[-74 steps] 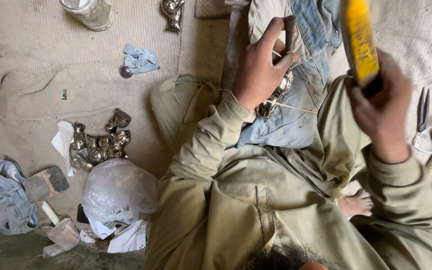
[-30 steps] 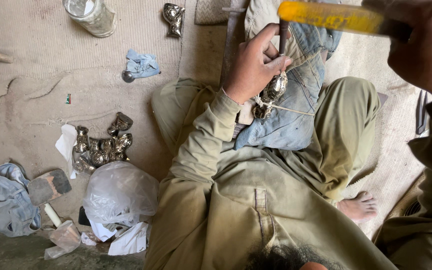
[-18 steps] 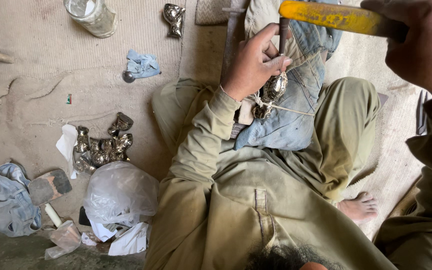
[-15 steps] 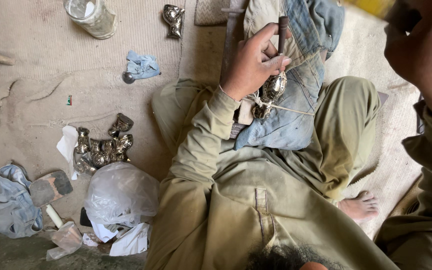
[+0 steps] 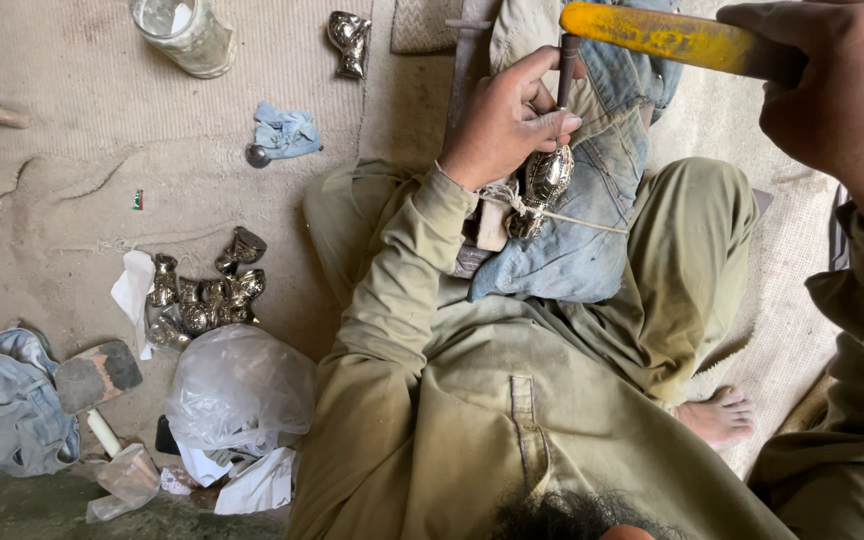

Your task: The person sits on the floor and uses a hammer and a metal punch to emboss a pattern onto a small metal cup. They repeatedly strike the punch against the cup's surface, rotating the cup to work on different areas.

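Low in the frame our lap carries a blue denim pad (image 5: 592,240). On it, centre top, lies the embossed metal piece (image 5: 549,176), tied down with string. Our left hand (image 5: 502,125) curls its fingers round a dark punch (image 5: 566,65) stood on that piece. At the upper right our right hand (image 5: 837,95) is clenched on a yellow-handled hammer (image 5: 677,38), raised. A glancing blow could skid the punch, denting the piece or catching our knuckles.

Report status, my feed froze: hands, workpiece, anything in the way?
Left hand grips punch on tied metal piece. Right hand holds yellow-handled hammer raised. Nothing between.
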